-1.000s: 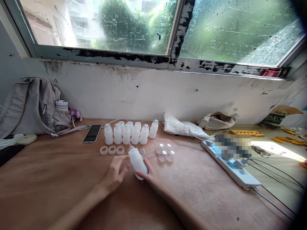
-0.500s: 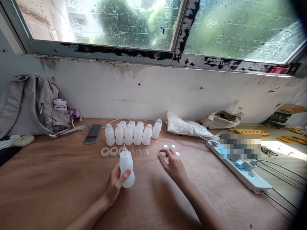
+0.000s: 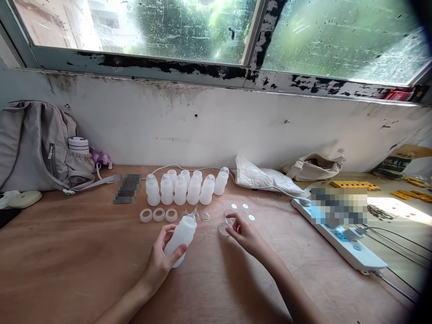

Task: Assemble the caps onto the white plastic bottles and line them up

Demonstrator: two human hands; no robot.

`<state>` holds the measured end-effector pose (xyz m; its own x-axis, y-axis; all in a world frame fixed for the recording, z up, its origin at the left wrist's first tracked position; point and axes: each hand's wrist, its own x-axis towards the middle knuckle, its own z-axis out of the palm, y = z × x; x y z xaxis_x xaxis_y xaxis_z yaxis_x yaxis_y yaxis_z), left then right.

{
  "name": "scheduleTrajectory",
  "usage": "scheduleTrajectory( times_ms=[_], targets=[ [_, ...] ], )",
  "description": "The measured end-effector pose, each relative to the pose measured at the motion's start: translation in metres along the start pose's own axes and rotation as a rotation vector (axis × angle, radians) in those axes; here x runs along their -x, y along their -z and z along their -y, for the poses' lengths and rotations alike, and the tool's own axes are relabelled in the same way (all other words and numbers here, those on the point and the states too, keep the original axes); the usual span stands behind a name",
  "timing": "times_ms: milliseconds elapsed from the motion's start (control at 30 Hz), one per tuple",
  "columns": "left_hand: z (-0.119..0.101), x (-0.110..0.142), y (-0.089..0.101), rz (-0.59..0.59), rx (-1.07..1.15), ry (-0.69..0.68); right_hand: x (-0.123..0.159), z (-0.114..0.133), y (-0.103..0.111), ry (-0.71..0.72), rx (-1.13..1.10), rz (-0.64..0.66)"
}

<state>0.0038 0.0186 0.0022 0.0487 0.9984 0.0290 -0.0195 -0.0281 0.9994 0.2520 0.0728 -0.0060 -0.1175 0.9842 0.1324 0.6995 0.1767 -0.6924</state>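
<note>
My left hand (image 3: 161, 256) is wrapped round a frosted white baby bottle (image 3: 180, 236), tilted to the right above the table. A clear pointed nipple (image 3: 191, 214) stands at its mouth. To the right, my right hand (image 3: 245, 231) pinches the edge of a clear round cap (image 3: 223, 229) at its fingertips. Another clear cap (image 3: 229, 212) lies just behind those fingers, partly covered. Small white discs (image 3: 251, 217) lie beyond the hand. Behind the held bottle are white screw rings (image 3: 159, 214) and clear nipples (image 3: 204, 216), some partly hidden by the bottle.
Several baby bottles (image 3: 180, 191) stand in rows at the back. A blurred phone (image 3: 127, 189) lies left of them, near a grey backpack (image 3: 23, 144). On the right are a white padded bag (image 3: 263, 177), a beige pouch (image 3: 313, 168) and a power strip (image 3: 337, 238) with cables.
The bottle went from my right hand to my left and now tilts right. My right hand moved right to the clear caps and has shifted one toward the left.
</note>
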Motion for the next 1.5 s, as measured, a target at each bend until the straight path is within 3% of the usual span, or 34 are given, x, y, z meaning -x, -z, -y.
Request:
scheduleTrajectory(
  times_ms=[200,300,433,600,767,1167,1400,1500],
  targets=[
    [0.0,-0.009,0.012,0.06,-0.216,-0.047,0.0,0.007,-0.014,-0.015,-0.29,-0.116],
    [0.005,-0.012,0.014,0.085,-0.252,-0.006,0.001,0.013,-0.021,-0.066,-0.555,-0.161],
    [0.008,-0.012,0.013,0.057,-0.237,0.042,0.004,0.02,-0.03,-0.146,-0.889,-0.108],
    [0.006,-0.013,0.015,0.053,-0.231,0.018,0.007,0.024,-0.031,-0.188,-1.024,-0.07],
    [0.006,-0.016,0.016,0.034,-0.25,0.004,0.009,0.025,-0.029,-0.188,-1.037,-0.061],
    [0.009,-0.017,0.019,0.082,-0.277,0.028,0.019,0.035,-0.04,-0.044,-0.888,0.122],
    [0.006,-0.014,0.02,0.163,-0.302,-0.007,0.022,0.035,-0.033,-0.05,-0.76,0.381],
    [0.004,-0.011,0.018,0.225,-0.332,-0.041,0.027,0.04,-0.032,-0.002,-0.595,0.395]
  ],
)
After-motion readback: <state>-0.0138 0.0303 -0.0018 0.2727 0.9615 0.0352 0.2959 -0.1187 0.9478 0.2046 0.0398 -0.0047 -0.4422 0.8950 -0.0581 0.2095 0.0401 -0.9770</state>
